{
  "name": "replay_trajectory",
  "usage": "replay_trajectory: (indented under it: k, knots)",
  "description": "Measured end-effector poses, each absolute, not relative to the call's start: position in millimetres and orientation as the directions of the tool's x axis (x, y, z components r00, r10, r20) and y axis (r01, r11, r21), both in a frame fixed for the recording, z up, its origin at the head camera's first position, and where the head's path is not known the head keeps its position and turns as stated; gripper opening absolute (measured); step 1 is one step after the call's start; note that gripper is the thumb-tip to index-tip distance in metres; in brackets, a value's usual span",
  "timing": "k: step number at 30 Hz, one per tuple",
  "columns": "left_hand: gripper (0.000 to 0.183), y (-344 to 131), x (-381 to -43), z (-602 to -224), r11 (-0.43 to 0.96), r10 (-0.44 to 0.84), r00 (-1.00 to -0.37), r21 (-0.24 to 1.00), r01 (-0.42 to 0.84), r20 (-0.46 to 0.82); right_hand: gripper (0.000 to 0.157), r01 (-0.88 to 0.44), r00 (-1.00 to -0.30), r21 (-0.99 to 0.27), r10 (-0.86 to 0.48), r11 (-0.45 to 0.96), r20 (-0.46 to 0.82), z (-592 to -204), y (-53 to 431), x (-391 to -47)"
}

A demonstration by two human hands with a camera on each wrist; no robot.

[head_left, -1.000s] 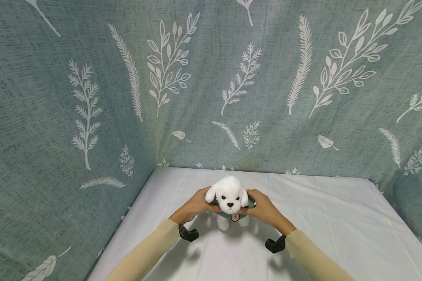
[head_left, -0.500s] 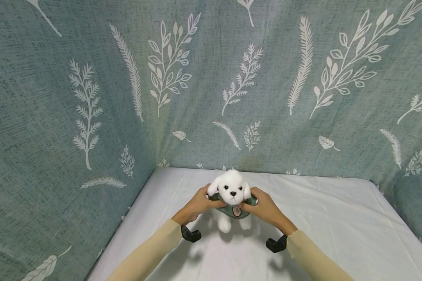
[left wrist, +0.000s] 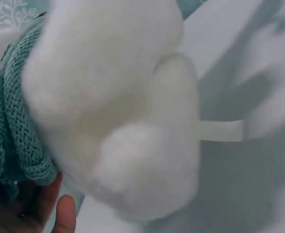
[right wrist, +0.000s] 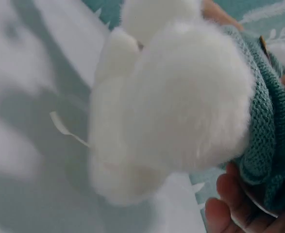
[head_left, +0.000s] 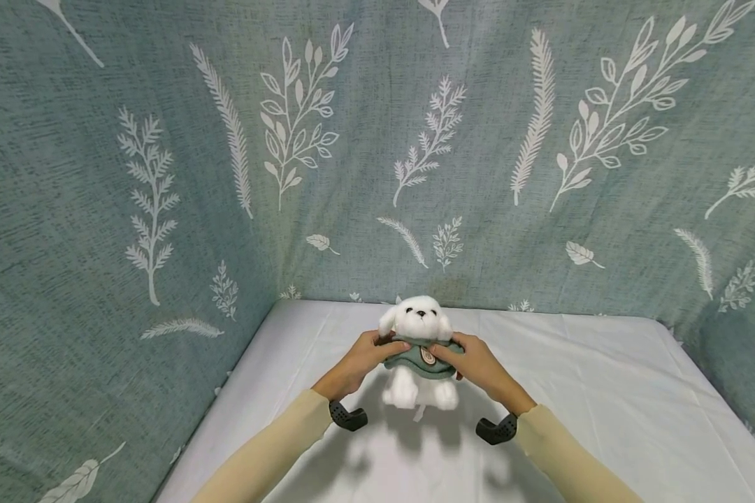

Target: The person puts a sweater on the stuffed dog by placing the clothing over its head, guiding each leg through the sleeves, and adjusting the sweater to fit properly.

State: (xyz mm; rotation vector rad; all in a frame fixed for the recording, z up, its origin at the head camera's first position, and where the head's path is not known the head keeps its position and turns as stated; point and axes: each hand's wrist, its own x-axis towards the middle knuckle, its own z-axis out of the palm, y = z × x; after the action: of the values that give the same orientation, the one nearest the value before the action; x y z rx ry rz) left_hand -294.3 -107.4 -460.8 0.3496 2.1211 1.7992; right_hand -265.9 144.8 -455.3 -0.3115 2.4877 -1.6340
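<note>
A white plush dog [head_left: 405,388] is held in front of me between both hands, tilted back so its muzzle points up. Round its neck and chest sits a green knitted garment [head_left: 437,368] with an oval patch [head_left: 428,355]. My left hand [head_left: 366,360] grips the garment from one side, thumb across the front. On the opposite side my right hand [head_left: 478,363] grips it likewise, thumb by the patch. Both wrist views show the dog's fluffy underside, and a white fabric tag [left wrist: 222,130] sticks out from its bottom. Fingers behind the garment are partly hidden.
A white-covered table [head_left: 604,405] lies beneath the dog, whose shadow falls on it. Green curtains [head_left: 365,154] with white leaf prints rise behind the table and at both sides. Each wrist carries a black device [head_left: 498,429].
The dog has tipped backward: its face turned from forward-down to upward, and its legs swung forward, bringing the tag into view. Both hands rotated with it and kept their hold.
</note>
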Motion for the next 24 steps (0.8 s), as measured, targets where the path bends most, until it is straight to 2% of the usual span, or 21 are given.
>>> replay_trajectory:
  k: [4,11,18,24]
  knots:
    - [0.045,-103.8,-293.6,-459.2,0.165,0.384,-0.917,0.985,-0.046,-0.107,0.048,-0.054,-0.972,-0.918,-0.233,0.393,-0.043,-450.9,144.2,-265.2]
    - [0.047,-99.0,-293.9,-461.8,0.152,0.393,-0.908,0.984,-0.094,-0.147,0.048,0.013,-0.972,-0.921,-0.211,0.39,-0.103,-448.1,147.3,-263.8]
    - [0.035,-94.5,-294.0,-468.7,0.12,0.399,-0.896,0.98,-0.161,-0.196,0.05,0.059,-0.969,-0.923,-0.201,0.381,-0.145,-452.0,149.6,-264.0]
    - [0.038,-91.4,-295.1,-475.1,0.107,0.402,-0.88,0.968,-0.227,-0.251,0.05,0.103,-0.963,-0.93,-0.198,0.353,-0.181,-457.9,149.0,-265.9]
